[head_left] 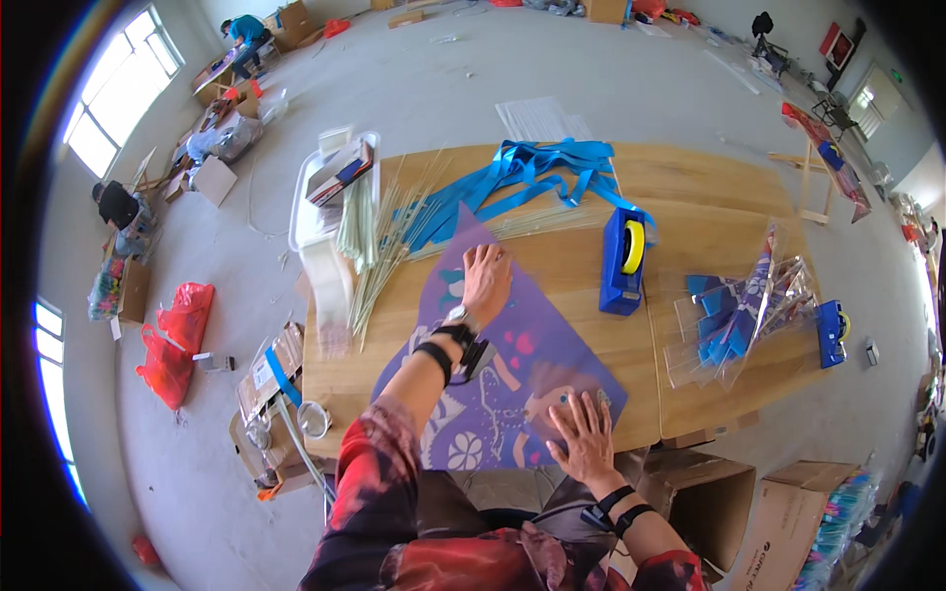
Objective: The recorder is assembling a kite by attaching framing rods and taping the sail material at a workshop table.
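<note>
A left hand (pixel 486 286) curls at twelve o'clock on a purple, diamond-shaped printed sheet (pixel 517 399), grip unclear; the right hand (pixel 583 440), fingers spread at four o'clock, apparently steadies it flat.

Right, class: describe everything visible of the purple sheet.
The purple sheet is thin, fabric or plastic by its look, printed with a white flower, pink hearts and other shapes. It lies spread on the wooden table, a pointed corner at the far end. The curled left hand is over its upper part; the right hand lies spread on its lower right.
</note>
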The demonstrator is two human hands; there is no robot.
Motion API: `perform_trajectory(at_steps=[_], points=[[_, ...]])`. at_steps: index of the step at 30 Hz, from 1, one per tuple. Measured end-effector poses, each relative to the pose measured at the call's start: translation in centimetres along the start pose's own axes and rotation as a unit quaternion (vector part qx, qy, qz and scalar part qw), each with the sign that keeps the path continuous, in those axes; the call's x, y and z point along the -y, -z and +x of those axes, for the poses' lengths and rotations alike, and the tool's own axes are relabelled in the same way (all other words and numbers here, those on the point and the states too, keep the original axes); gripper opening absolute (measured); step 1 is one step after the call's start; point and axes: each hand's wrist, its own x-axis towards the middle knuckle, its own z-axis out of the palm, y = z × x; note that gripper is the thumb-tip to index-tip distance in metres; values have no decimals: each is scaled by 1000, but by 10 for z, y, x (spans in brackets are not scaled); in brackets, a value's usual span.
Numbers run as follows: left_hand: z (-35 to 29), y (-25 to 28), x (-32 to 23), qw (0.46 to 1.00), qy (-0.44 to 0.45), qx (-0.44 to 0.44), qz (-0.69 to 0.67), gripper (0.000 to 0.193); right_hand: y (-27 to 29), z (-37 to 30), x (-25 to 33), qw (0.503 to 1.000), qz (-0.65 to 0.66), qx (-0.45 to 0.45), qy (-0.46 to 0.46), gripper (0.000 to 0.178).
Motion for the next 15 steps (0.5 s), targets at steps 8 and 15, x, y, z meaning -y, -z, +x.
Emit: perform_trajectory(at_steps=[8, 15], points=[[65, -86, 25, 996, 28, 16, 84, 14, 0, 1, -5, 999, 13, 38, -19, 70], [82, -87, 26, 997, 54, 42, 27, 11, 3, 4, -8, 999, 29, 21, -20, 69]])
